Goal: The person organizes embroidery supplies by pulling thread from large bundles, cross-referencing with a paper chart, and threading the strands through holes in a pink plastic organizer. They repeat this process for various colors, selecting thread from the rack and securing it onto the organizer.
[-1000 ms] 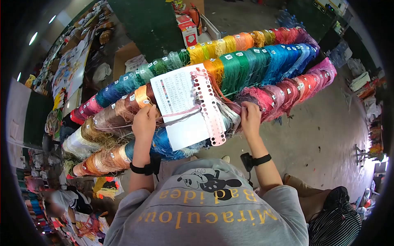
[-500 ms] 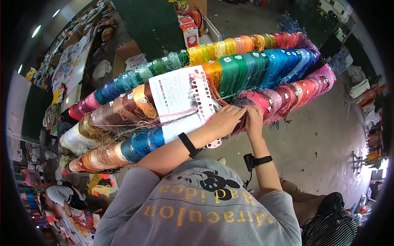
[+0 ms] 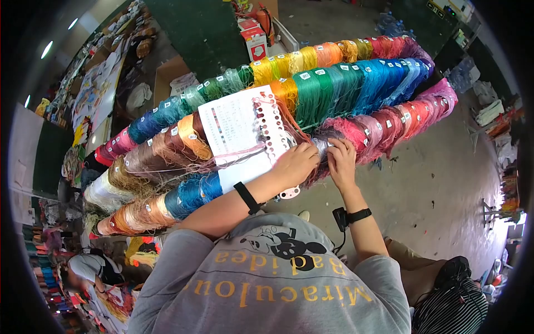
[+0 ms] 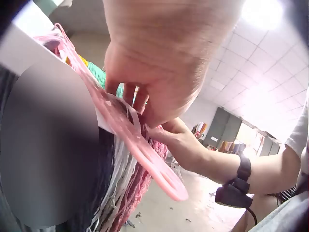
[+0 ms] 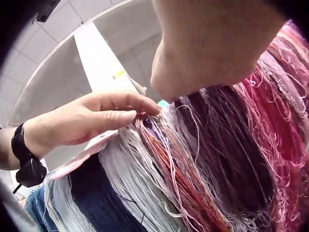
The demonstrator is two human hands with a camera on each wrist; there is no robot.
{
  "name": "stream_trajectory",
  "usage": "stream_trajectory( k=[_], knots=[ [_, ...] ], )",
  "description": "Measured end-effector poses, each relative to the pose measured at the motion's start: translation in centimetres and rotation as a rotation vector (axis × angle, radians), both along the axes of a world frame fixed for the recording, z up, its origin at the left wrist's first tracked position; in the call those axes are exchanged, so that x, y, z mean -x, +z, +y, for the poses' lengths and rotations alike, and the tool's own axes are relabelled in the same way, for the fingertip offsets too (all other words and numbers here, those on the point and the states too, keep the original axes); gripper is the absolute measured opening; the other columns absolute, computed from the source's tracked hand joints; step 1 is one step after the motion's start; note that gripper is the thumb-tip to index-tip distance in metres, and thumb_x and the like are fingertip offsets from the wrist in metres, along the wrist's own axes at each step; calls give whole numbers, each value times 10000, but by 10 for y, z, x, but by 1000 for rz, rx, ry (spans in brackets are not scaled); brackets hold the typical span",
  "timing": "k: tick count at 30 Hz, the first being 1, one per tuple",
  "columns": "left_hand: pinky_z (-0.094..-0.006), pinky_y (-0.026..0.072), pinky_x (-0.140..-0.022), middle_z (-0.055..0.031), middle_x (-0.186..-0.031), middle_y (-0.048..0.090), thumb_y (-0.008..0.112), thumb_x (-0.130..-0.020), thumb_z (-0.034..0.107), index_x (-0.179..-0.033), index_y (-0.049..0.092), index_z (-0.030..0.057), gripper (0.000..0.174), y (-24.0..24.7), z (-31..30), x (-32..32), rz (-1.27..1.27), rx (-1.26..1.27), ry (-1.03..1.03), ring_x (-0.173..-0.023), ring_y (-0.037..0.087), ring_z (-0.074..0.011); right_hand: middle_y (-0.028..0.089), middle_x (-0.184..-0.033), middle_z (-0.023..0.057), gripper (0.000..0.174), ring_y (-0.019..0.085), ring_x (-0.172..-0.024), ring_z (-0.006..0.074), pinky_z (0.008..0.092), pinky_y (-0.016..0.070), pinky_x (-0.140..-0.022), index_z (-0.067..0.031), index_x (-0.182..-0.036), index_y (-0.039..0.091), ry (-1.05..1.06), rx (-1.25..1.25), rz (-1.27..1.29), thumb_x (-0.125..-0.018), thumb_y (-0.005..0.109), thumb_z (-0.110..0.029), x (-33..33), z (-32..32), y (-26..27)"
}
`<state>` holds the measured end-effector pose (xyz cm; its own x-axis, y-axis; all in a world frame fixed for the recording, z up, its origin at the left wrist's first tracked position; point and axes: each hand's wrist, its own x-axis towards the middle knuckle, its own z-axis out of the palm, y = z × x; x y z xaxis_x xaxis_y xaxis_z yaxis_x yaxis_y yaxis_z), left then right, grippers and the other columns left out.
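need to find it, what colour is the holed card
The holed card is pale pink; the head view shows it best.

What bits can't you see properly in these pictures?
- Head view: the print on the white chart and the tags on the thread bundles are too small to read.
- Head view: the left hand and right hand bury their fingertips in the bundles, so the strand touched is hidden.
- Left wrist view: a grey blurred patch covers what lies beside the pink hole card.
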<state>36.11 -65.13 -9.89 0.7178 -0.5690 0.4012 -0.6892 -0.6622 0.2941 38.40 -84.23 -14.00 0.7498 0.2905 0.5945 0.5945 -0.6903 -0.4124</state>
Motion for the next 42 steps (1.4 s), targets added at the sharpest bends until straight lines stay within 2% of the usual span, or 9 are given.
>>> stream_trajectory(
  k=[5, 18, 21, 23, 24, 25, 27, 28, 42],
  knots=[
    [-361, 477, -762, -76, -1005, 514, 638, -775, 121, -1011, 598, 77, 243, -3, -2, -12, 82, -18, 19, -948, 517, -257, 547, -1251, 41, 203, 426, -1220, 312, 440, 338, -966, -78, -929, 569, -53, 38, -7, -743, 648, -56, 8, 4, -2],
    [-375, 447, -823, -65, -1050, 537, 614, -759, 66, -1152, 581, 67, 394, -11, -12, -20, 45, -27, 137, -976, 505, -265, 538, -1254, 108, 133, 441, -1214, 337, 467, 344, -963, -53, -843, 579, -149, -19, -70, -759, 677, -84, 20, 16, -11],
    [-377, 441, -835, -61, -1052, 536, 605, -758, 62, -1153, 581, 69, 396, -12, -12, -21, 79, -5, 148, -983, 502, -265, 555, -1189, 135, 116, 503, -1112, 317, 429, 393, -903, -50, -845, 576, -240, -70, -70, -775, 667, -75, 37, 6, -9],
    [-378, 438, -841, -59, -1054, 535, 603, -758, 64, -1156, 579, 71, 399, -11, -13, -21, 103, 12, 158, -987, 500, -266, 556, -1156, 154, 93, 552, -988, 273, 363, 446, -798, -47, -840, 573, -181, -342, 188, -808, 653, -83, 43, -4, -20],
    [-377, 437, -846, -57, -1058, 533, 601, -758, 63, -1159, 576, 72, 402, -10, -14, -21, 109, 10, 166, -992, 499, -266, 604, -1055, 133, 89, 595, -822, 202, 278, 449, -664, -46, -878, 544, -105, -429, 217, -877, 608, -108, 46, -5, -21],
    [-375, 435, -851, -55, -1062, 531, 600, -758, 61, -1163, 574, 74, 406, -9, -14, -20, 115, 9, 174, -997, 498, -265, 604, -1055, 133, 89, 595, -822, 202, 278, 449, -664, -46, -878, 544, -107, -426, 219, -877, 608, -108, 49, -6, -21],
    [-375, 434, -856, -56, -1064, 530, 602, -756, 58, -1165, 572, 73, 411, -7, -15, -20, 133, 7, 172, -1002, 497, -267, 633, -884, 85, 91, 592, -698, 142, 235, 413, -599, -45, -921, 502, 115, -1000, 792, -936, 544, -124, 56, -6, -21],
    [-376, 432, -861, -56, -1067, 529, 604, -754, 54, -1168, 569, 73, 416, -6, -15, -20, 148, 4, 173, -1006, 496, -268, 617, -752, 40, 91, 577, -622, 114, 220, 389, -571, -49, -945, 471, 105, -1018, 791, -967, 492, -134, 56, -5, -25],
    [-373, 424, -875, -55, -1065, 528, 620, -745, 51, -1167, 574, 80, 426, -11, -15, -21, 154, 12, 173, -1013, 494, -266, 597, -698, 54, 200, 567, -583, 131, 227, 388, -585, -70, -913, 469, 48, -1102, 963, -1003, 403, -236, 68, -17, -35]
  ],
)
